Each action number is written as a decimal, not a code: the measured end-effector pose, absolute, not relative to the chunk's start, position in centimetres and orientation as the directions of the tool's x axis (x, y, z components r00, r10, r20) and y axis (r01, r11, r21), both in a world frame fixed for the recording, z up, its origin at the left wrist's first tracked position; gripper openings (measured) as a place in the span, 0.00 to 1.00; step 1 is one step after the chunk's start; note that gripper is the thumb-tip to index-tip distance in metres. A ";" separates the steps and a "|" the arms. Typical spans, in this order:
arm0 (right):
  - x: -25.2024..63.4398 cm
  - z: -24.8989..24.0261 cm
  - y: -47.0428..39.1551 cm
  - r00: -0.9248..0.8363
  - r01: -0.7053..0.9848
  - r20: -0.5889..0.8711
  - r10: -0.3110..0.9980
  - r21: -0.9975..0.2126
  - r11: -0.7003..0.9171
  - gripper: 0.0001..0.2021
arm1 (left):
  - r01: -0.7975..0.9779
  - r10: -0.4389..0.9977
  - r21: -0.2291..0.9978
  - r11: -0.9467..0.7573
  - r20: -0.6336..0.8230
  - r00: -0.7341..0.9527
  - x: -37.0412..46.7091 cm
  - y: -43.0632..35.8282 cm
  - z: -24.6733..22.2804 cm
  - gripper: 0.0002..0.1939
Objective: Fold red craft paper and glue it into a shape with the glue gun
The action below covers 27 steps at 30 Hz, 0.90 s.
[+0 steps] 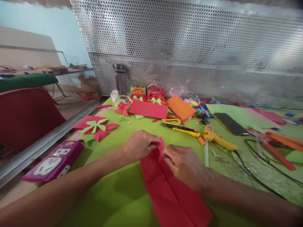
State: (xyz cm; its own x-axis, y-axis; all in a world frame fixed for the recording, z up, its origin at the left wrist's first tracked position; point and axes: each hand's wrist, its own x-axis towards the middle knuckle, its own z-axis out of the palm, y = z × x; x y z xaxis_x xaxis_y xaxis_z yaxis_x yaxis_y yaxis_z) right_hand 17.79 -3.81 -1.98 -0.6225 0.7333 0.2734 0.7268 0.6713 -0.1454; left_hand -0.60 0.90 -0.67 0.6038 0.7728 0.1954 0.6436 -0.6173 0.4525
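Note:
A long red paper piece [170, 195] with creases along it lies on the green tabletop [113, 192] and reaches past the bottom of the view. My left hand [142, 145] pinches its far end from the left. From the right, my right hand [184, 164] grips the same end, fingers curled over the edge. The paper is bent up and partly folded between the two hands; fingertips hide some of it. Just beyond the hands lie scissors with yellow handles [171, 122] and a yellow and black cutter [183, 129].
At the right are a yellow glue gun [219, 140] with a cord and a dark phone [230, 124]. A purple case [55, 160] and paper flowers [94, 125] lie left. Red card [149, 109], orange card [181, 107] and a bottle [120, 78] stand farther back.

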 end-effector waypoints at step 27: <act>17.1 -1.2 -3.8 -0.516 0.677 0.230 0.825 -0.481 0.557 0.08 | 0.755 0.802 0.278 -0.594 0.136 0.582 0.0 -0.4 0.6 0.13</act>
State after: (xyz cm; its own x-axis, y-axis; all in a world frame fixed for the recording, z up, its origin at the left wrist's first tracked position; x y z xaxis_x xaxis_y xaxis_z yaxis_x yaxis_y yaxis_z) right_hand 17.11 -3.80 -1.18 -0.5159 0.8253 0.2298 0.6770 0.5571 -0.4810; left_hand 0.02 -0.43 0.55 0.5817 0.8019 0.1360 0.7547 -0.5945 0.2776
